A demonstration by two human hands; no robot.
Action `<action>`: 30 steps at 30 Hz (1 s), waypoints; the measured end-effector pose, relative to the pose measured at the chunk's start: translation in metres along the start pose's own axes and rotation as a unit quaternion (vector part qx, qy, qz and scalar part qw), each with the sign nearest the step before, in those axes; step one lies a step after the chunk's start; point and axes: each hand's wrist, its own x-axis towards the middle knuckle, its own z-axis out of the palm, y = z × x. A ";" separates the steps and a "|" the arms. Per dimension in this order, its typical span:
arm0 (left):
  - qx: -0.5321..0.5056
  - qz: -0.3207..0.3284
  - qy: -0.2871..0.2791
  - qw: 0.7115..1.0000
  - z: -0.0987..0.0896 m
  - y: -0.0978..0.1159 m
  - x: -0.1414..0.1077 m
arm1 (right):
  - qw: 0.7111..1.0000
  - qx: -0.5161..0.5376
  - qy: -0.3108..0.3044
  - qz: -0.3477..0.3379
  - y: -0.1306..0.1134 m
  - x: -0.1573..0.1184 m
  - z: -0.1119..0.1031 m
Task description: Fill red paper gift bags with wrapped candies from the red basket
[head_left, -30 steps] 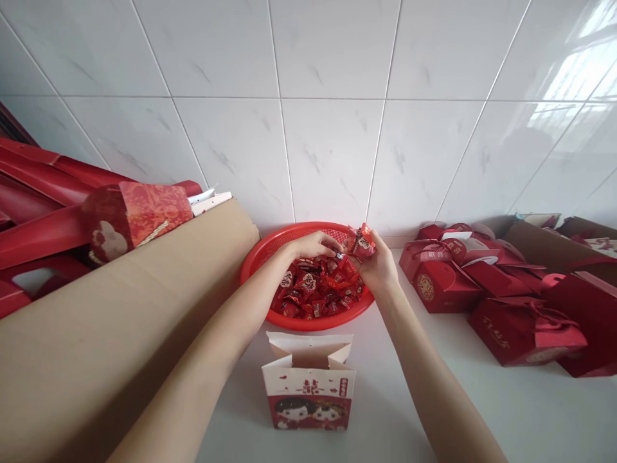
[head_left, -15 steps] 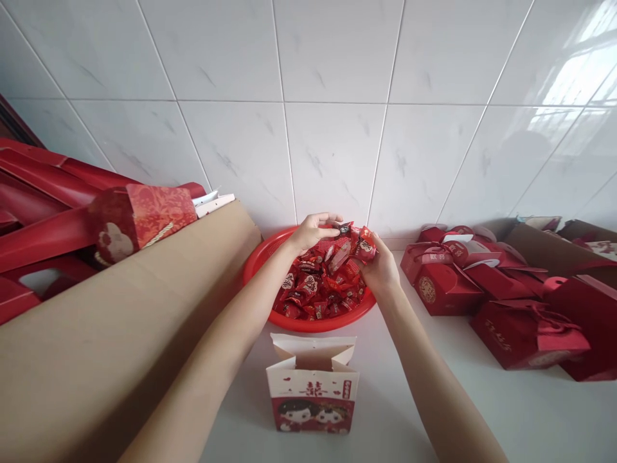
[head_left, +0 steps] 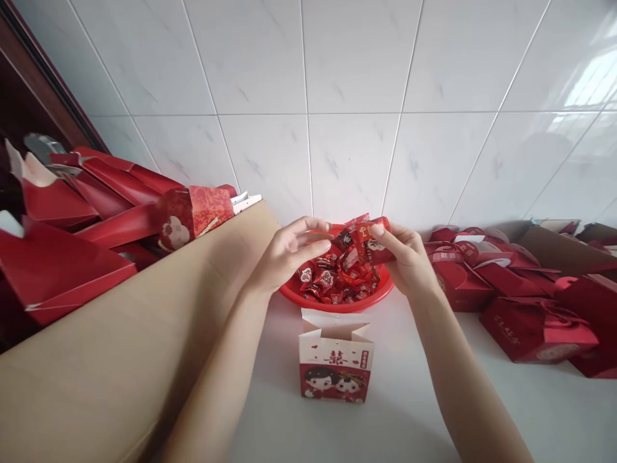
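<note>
Red-wrapped candies [head_left: 367,239] are pinched in my right hand [head_left: 407,257], held above the right side of a red plastic basket [head_left: 301,302]. Over the basket's left side is my left hand [head_left: 294,251], its thumb and fingers apart and nothing between them. Many loose candies [head_left: 332,276] in red wrappers fill the basket. Just in front of it stands a white and red paper gift box [head_left: 336,366], upright with its top flaps open, printed with two cartoon figures. What lies inside the box is hidden.
On the left a large cardboard carton [head_left: 207,289] holds folded red boxes [head_left: 91,244] and reaches close to the basket. Several closed red gift boxes [head_left: 535,328] sit on the white table at the right. Behind is a tiled wall [head_left: 357,64].
My hands have risen from the basket toward me, the right one bringing candies along. My left hand has drawn away from the candies, its fingers spread. The view has shifted left.
</note>
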 end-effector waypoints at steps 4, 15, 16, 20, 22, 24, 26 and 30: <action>0.173 -0.019 -0.187 0.967 -0.017 0.037 -0.038 | 0.993 -0.095 -0.064 -0.010 -0.038 -0.025 0.004; 0.323 -0.095 -0.287 0.897 0.001 0.024 -0.047 | 0.926 -0.325 -0.189 0.027 -0.060 -0.051 0.025; 0.322 -0.100 -0.285 0.897 0.001 0.023 -0.047 | 0.922 -0.337 -0.187 0.023 -0.058 -0.051 0.026; 0.308 -0.155 -0.288 0.893 -0.001 0.022 -0.048 | 0.910 -0.369 -0.186 0.008 -0.049 -0.049 0.028; 0.310 -0.185 -0.296 0.884 0.000 0.024 -0.049 | 0.899 -0.386 -0.208 0.010 -0.046 -0.049 0.029; 0.319 -0.197 -0.293 0.879 0.001 0.025 -0.050 | 0.884 -0.403 -0.234 0.017 -0.042 -0.049 0.031; 0.329 -0.207 -0.287 0.876 0.002 0.027 -0.050 | 0.874 -0.420 -0.244 0.017 -0.040 -0.049 0.032; 0.323 -0.222 -0.288 0.874 0.003 0.026 -0.049 | 0.876 -0.424 -0.229 -0.001 -0.042 -0.047 0.031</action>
